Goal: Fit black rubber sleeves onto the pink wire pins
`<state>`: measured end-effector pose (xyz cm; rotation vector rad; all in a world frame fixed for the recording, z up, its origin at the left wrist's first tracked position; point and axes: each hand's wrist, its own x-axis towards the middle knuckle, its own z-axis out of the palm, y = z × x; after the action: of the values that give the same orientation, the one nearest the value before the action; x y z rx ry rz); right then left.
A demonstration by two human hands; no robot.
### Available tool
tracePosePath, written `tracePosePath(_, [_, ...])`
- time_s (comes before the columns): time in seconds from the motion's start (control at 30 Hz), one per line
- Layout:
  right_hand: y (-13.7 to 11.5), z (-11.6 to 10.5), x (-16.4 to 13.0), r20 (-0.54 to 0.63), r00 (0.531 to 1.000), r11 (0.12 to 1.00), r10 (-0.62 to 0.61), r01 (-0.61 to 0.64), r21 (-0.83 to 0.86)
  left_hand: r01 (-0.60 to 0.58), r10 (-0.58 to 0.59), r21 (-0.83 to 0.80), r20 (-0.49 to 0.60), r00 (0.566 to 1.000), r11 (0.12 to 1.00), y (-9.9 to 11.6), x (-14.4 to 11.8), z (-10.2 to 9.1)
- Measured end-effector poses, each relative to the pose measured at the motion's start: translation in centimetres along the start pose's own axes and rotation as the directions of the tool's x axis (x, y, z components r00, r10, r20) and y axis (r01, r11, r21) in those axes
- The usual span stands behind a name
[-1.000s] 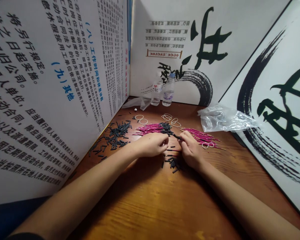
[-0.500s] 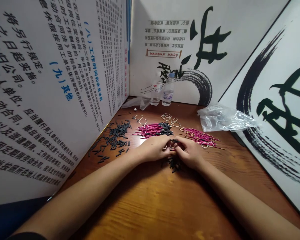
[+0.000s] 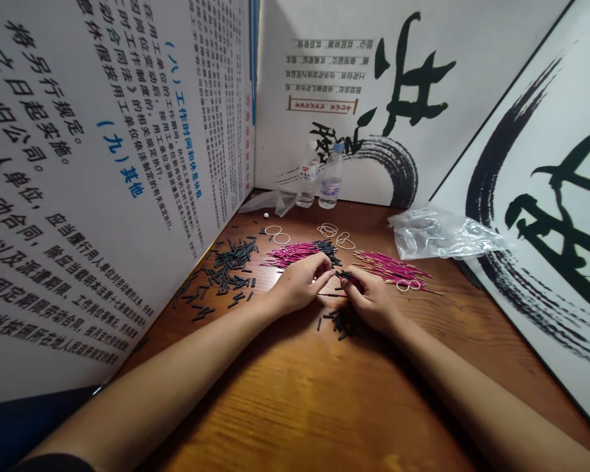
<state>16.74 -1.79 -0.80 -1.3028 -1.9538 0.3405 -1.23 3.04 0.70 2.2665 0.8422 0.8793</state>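
My left hand (image 3: 299,283) is pinched, thumb against fingertips, at the middle of the table; what it grips is too small to make out. Facing it, my right hand (image 3: 372,298) is closed on a few short black tubes (image 3: 343,275) at its fingertips. One thin pink wire (image 3: 330,294) shows just below the gap between the hands. Under them lies a small heap of black tubes (image 3: 341,322). Behind my left hand rests a bundle of pink wires with black ends (image 3: 295,255). Beyond my right hand is another bundle of pink wires (image 3: 391,264).
Many loose black tubes (image 3: 231,265) are scattered at the left. Rubber bands (image 3: 327,229) lie behind the bundles. Two plastic bottles (image 3: 330,183) stand by the back panel. A clear plastic bag (image 3: 437,233) lies at the right. Printed panels (image 3: 187,170) enclose the wooden table (image 3: 295,400).
My left hand has drawn slightly left, and its fingers have parted from my right hand's. The pink wire and the heap below show more plainly. My right hand has barely moved.
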Motion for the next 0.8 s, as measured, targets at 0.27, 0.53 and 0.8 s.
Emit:
tracePosePath(0.27, [0.07,0.19,-0.02,0.018,0.999,0.998,-0.045,0.046,-0.033,-0.067,0.063,0.115,0.036,0.997,0.991,-0.10,-0.20,-0.16])
tracePosePath(0.53, [0.13,0.35,-0.31,0.036,0.998,0.996,-0.047,0.050,-0.071,-0.082,0.068,0.209,0.074,0.995,0.974,-0.02,-0.27,-0.38])
tracePosePath(0.8, [0.23,0.31,-0.30,-0.018,0.997,0.991,0.079,-0.081,-0.106,-0.123,0.085,0.297,0.137,0.987,0.947,-0.09,-0.51,-0.39])
